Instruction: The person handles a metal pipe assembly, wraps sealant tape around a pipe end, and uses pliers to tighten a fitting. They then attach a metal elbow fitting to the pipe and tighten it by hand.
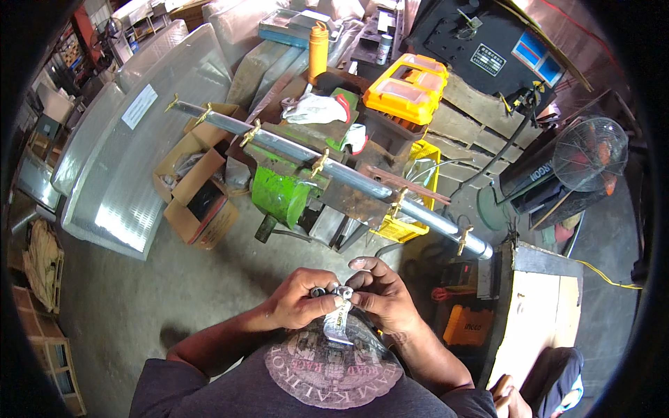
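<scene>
A long silver pipe (279, 145), on which brass-coloured fittings (320, 162) are mounted, is laid across the worn brown and green metal tabletop (345, 202), and white gloves (313, 110) are placed beside it. By the grey concrete floor (209, 292) an open cardboard box (182, 188) is carried; near the tabletop, a yellow crate (404, 230) is also seen.

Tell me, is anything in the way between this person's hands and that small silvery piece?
Nothing visible stands between them. The left hand holds the silvery piece near its upper end, and the right hand is right up at that end too, though whether it pinches it is hard to tell.
</scene>
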`<state>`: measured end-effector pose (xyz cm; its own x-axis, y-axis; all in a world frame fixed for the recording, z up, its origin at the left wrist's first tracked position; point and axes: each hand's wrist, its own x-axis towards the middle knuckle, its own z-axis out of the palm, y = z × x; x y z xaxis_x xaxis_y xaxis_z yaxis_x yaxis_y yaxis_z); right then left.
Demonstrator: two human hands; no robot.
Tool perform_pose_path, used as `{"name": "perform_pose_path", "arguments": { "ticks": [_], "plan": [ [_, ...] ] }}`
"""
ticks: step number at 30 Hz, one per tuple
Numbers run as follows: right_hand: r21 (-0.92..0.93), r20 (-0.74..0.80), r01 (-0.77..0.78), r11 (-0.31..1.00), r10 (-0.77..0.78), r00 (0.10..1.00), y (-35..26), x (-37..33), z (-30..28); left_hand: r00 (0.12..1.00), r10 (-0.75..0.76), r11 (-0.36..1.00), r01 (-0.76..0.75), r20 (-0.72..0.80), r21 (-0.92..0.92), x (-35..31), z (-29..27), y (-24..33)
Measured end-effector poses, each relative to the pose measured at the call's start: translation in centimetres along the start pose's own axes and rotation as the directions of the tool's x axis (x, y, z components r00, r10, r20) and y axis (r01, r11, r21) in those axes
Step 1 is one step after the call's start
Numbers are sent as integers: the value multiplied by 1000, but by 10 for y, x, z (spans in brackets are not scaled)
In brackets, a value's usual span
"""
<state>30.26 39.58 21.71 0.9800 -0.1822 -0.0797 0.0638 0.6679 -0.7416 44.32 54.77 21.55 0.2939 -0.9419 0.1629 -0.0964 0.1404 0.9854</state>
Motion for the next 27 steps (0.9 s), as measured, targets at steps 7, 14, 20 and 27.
{"name": "perform_pose_path", "arguments": {
  "ticks": [7, 14, 20, 27],
  "plan": [
    [-352, -76, -10, 936, -18, 997, -3, -7, -4, 986, -170, 982, 169, -1, -80, -2, 1, -8],
    [-884, 93, 179, 432, -212, 973, -22, -15, 9, 978, -207, 978, 207, 33, -2, 4, -8, -3],
    [-919, 83, 147, 366, -183, 980, -26, -18, 18, 976, -207, 978, 207, 65, 17, 6, -9, -1],
    [-895, 176, 238, 377, -192, 965, -20, -22, 13, 944, -326, 945, 323, 48, 52, 3, -10, 1]
  ]
}}
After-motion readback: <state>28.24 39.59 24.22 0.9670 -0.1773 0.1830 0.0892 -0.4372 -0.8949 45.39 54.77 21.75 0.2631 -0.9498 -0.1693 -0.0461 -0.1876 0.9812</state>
